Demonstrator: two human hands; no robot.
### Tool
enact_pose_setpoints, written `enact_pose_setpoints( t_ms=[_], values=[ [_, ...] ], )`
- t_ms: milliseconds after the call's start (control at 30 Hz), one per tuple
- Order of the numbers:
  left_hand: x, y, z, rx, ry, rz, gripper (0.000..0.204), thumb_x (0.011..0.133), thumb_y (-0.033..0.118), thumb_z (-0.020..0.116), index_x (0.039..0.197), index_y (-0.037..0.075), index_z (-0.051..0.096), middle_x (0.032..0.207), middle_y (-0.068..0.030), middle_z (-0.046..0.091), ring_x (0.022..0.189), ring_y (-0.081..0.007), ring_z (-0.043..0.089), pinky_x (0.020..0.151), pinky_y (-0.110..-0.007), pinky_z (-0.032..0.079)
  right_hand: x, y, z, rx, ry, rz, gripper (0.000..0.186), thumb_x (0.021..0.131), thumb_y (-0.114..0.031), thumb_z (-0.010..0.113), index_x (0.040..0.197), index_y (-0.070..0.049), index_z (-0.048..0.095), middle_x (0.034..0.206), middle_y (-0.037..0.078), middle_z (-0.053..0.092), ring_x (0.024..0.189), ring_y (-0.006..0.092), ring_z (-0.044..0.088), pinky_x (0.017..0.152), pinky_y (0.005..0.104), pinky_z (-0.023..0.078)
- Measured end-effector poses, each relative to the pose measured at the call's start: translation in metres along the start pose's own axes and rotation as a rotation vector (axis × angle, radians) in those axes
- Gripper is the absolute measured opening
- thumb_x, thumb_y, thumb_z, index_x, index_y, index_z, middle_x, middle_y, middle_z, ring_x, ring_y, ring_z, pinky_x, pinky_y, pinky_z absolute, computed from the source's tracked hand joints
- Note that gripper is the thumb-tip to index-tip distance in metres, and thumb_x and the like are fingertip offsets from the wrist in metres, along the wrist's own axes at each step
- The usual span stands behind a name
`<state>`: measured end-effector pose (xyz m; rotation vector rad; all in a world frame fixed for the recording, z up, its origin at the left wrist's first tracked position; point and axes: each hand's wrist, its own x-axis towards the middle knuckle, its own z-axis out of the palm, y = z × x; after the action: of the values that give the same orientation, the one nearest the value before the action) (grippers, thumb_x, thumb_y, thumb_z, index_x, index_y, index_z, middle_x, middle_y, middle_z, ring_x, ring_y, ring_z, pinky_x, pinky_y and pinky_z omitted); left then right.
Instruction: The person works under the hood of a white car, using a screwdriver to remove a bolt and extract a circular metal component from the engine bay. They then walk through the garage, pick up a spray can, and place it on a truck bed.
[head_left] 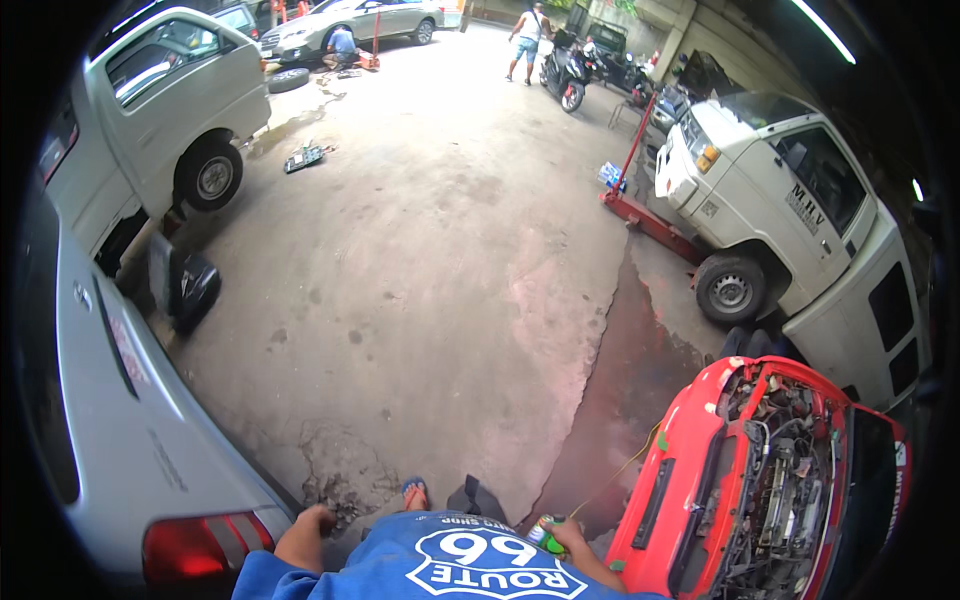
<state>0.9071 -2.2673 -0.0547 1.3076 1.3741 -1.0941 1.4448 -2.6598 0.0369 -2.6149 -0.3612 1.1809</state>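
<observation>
My right hand (pixel 569 533) is closed around a green and white can (pixel 546 534), held low by my right side next to the red car. The can's label cannot be made out. My left hand (pixel 318 520) hangs by my left side, near the rear light (pixel 200 548) of a silver vehicle and apart from it. Its fingers point down and are too small and hidden to read. Below me, a foot in a blue flip-flop (pixel 415 492) stands on broken concrete.
The red car (pixel 690 480) has an exposed engine bay (pixel 785 490). A thin yellow line (pixel 625 466) trails beside it. Ahead right, a white van (pixel 775 200) stands by a red floor jack (pixel 650 222). A toolbox (pixel 304 158) lies ahead left. People and motorcycles (pixel 566 75) are farther off.
</observation>
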Motion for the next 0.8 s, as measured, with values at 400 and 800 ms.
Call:
enact_pose_setpoints(
  t_ms=[400, 800],
  values=[
    [-0.117, 0.236, -0.339, -0.003, -0.304, 0.190, 0.030, 0.087, 0.040, 0.070, 0.108, 0.019, 0.077, 0.078, -0.0021, 0.067, 0.054, -0.0157, 0.051, 0.048, -0.031, 0.043, 0.224, -0.233, -0.053, 0.258, -0.024, 0.105, 0.058, 0.072, -0.045, 0.087, 0.107, -0.002, 0.072, 0.104, 0.019, 0.074, 0.097, 0.0284, 0.071, 0.086, 0.0404, 0.054],
    [-0.020, 0.463, -0.509, -0.517, 0.072, 0.154, 0.033, 0.089, 0.037, 0.068, 0.116, 0.017, 0.072, 0.078, -0.0036, 0.068, 0.055, -0.0156, 0.053, 0.047, -0.032, 0.044, 0.560, -0.706, -0.331, -0.019, 0.099, -0.379, 0.047, 0.077, -0.032, 0.084, 0.112, -0.006, 0.068, 0.106, 0.015, 0.074, 0.100, 0.0306, 0.071, 0.090, 0.0399, 0.054]
  ],
)
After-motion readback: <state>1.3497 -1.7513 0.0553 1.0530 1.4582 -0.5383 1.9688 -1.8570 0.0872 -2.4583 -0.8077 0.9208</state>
